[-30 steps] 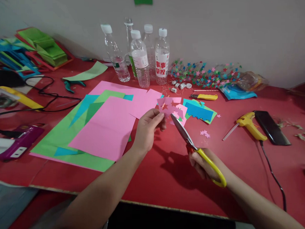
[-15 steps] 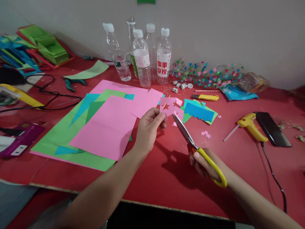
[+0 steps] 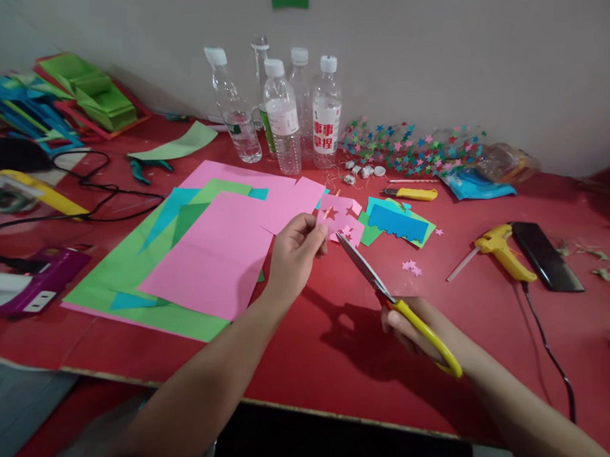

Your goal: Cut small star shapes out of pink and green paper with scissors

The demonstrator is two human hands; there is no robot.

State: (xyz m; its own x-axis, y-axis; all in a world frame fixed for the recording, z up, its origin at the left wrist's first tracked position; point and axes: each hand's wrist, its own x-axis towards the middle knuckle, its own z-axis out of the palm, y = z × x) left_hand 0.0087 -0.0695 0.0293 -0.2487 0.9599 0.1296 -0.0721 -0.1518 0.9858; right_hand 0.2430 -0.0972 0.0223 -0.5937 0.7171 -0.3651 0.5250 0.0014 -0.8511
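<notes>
So, progress check, with everything placed off the bottle with red lettering (image 3: 326, 124). The pink paper (image 3: 341, 218) is just in front of that bottle, pinched between the thumb and fingers of the left hand (image 3: 292, 252). The right hand (image 3: 435, 317) has its fingers wrapped round the yellow-handled scissors (image 3: 371, 276); the blades look closed or close to it, tips right by the paper's lower edge. Can't tell if they're touching.

I'd call this piece maybe half used: several star-shaped holes in it, some plain pink left. There's a little pile of pink stars (image 3: 412, 268) further forward and right of the bottle, and a heap of multicoloured stars (image 3: 415, 148) directly right of it, so plenty's done. The big pink sheet (image 3: 210, 252), front-left of the bottle, shows no star holes, so there's loads of stock uncut.

Writing-wise, the bottle reads 事事 up top, and the line below looks like 拿捏. The front clear bottle (image 3: 282, 122) left of it has a pale label, too small to read. No brand I can make out.
</notes>
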